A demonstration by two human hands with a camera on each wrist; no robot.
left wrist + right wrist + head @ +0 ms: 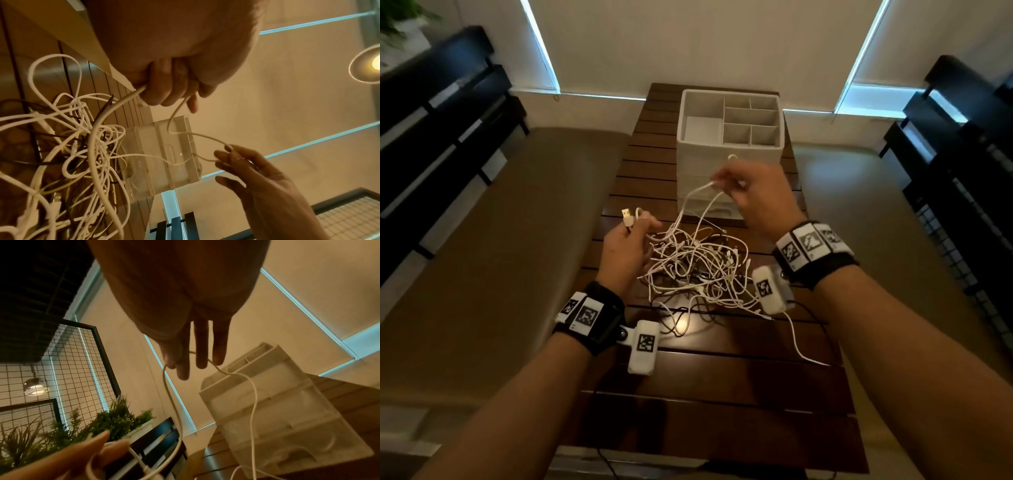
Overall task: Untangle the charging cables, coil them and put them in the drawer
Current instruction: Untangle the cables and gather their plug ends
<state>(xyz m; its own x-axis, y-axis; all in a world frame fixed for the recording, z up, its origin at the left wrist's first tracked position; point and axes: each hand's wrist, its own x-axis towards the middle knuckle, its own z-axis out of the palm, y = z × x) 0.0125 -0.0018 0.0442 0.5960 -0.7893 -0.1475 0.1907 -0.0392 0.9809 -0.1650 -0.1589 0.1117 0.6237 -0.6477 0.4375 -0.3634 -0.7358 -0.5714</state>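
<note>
- Tangled white charging cables (698, 267) lie heaped on the dark slatted wooden table (722, 377), before the white plastic drawer organiser (729, 137).
- Left hand (626, 246) grips a USB-plug end (627, 216).
- Right hand (753, 195) pinches a raised cable loop (702, 192).

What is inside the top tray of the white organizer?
The organizer's top compartments look empty; no cables inside yet. Its lower drawers' contents cannot be seen behind the right hand and raised cable.
</note>
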